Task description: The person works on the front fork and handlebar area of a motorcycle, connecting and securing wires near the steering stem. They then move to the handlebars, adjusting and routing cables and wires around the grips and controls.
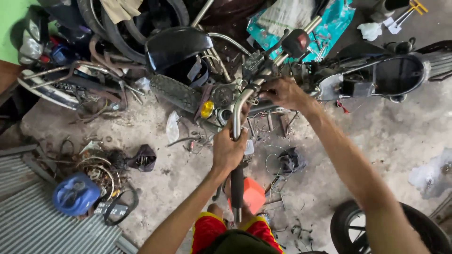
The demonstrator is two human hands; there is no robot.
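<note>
I look straight down on a stripped motorcycle. My left hand [228, 149] is closed around the chrome handlebar [237, 109] just above its black rubber grip [237, 188]. My right hand [284, 92] reaches to the middle of the bar, fingers curled on the clamp area by the steering head. The far end of the bar carries a black switch housing [296, 43] with a lever. A yellow indicator lens [207, 109] and a round gauge [221, 96] sit beside the bar. The front tyre [175, 92] and black mudguard [177, 45] lie beyond.
Loose wires and small parts litter the concrete floor [179, 178]. A blue container [75, 194] rests on corrugated sheets [33, 221] at lower left. An orange object [254, 194] sits by my knees. A wheel [348, 228] lies at lower right, a teal bag [332, 23] at top.
</note>
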